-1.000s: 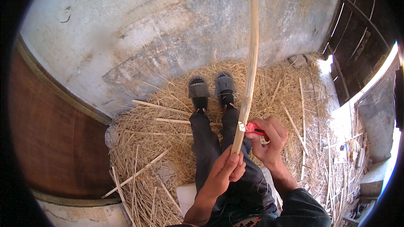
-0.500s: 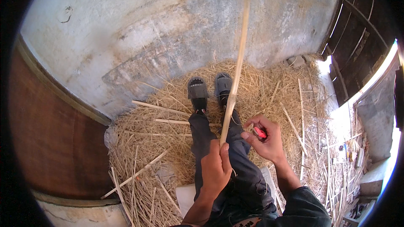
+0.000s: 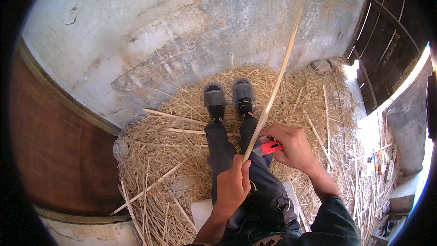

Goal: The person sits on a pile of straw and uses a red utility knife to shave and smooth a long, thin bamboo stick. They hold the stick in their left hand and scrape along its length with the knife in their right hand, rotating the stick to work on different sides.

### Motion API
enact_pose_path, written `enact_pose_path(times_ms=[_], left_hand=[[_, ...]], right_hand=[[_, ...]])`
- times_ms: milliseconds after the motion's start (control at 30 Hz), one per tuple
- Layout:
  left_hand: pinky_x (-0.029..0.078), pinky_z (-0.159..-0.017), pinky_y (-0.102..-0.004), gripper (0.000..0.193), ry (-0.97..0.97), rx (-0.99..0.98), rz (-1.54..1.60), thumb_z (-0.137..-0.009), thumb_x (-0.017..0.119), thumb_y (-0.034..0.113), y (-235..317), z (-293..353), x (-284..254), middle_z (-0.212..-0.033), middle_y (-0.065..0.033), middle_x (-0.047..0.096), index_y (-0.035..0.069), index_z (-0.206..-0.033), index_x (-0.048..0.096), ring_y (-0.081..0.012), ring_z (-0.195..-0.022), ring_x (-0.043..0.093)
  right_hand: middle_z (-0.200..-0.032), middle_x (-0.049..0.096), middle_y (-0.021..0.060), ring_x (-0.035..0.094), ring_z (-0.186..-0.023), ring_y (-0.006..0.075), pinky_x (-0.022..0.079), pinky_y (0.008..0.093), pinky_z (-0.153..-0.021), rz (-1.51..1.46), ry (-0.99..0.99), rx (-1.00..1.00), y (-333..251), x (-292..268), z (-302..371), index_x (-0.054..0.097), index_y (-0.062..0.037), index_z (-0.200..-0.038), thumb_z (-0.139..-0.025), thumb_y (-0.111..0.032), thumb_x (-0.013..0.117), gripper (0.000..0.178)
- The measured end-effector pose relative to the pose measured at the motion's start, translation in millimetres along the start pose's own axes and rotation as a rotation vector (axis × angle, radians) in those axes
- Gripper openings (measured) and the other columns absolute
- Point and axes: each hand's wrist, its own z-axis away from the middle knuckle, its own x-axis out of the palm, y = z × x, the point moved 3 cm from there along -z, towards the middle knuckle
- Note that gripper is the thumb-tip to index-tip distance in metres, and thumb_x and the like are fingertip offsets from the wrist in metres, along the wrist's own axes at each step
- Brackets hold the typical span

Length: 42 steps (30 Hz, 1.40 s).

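Note:
A long, pale bamboo strip (image 3: 277, 90) rises from my left hand (image 3: 231, 186) and leans to the right, its far tip in front of the wall. My left fingers are wrapped round its lower end, with the thumb along it. In my right hand (image 3: 293, 148) is a red box cutter (image 3: 271, 147), its grey blade out and pointing at the strip just above my left fist. My right fingertips are close to a node on the strip; whether the blade touches it I cannot tell.
Straw-like shavings (image 3: 182, 155) cover the floor around my grey sandals (image 3: 214, 95). Several loose bamboo strips (image 3: 154, 187) lie at left and right. A stained wall (image 3: 182, 41) stands ahead, a brown panel (image 3: 59, 146) at left, dark wooden boards (image 3: 387, 32) at right.
The strip's far end has swung to the right. My right hand has turned, bringing the box cutter's blade into view beside the strip. My left hand stays nearly in place.

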Motion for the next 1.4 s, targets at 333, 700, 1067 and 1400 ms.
enact_pose_path(times_ms=[333,700,1067,1400], left_hand=[[0.032,-0.051,-0.0333,0.029,-0.165,-0.135,0.274,-0.113,0.049,0.027,-11,-9,-25,-0.060,-0.0047,0.046,0.005,-0.099,0.061,-0.0119,-0.051,0.044],[0.033,-0.050,-0.0335,0.029,-0.188,-0.105,0.241,-0.112,0.052,0.029,-12,-1,-26,-0.060,-0.0036,0.048,0.005,-0.103,0.065,-0.0125,-0.049,0.045],[0.042,-0.052,-0.0356,0.021,0.018,-0.062,0.149,-0.109,0.060,0.020,-14,-13,-45,-0.066,-0.0137,0.057,0.000,-0.110,0.068,-0.0228,-0.052,0.056],[0.032,-0.049,-0.0269,0.033,0.096,-0.093,0.230,-0.111,0.053,0.025,-16,-12,-56,-0.061,-0.0003,0.052,-0.001,-0.101,0.071,-0.0052,-0.054,0.045]], right_hand=[[-0.104,0.073,0.0194,0.072,-0.096,0.0423,0.056,0.0456,-0.082,-0.322,-0.210,-0.148,38,4,-12,0.070,-0.0005,-0.112,-0.072,0.004,0.064,0.041],[-0.090,0.078,0.0122,0.076,-0.082,0.0252,0.055,0.0364,-0.070,-0.552,-0.401,-0.132,45,4,-19,0.074,0.0015,-0.099,-0.100,-0.015,0.073,0.017],[-0.097,0.074,0.0137,0.073,-0.090,0.0312,0.055,0.0391,-0.079,-0.484,-0.322,-0.042,45,30,-24,0.072,0.0010,-0.104,-0.097,-0.013,0.073,0.016],[-0.091,0.071,0.0115,0.071,-0.090,0.0255,0.053,0.0365,-0.079,-0.534,-0.141,-0.021,25,33,-28,0.075,0.0012,-0.099,-0.099,-0.009,0.071,0.011]])
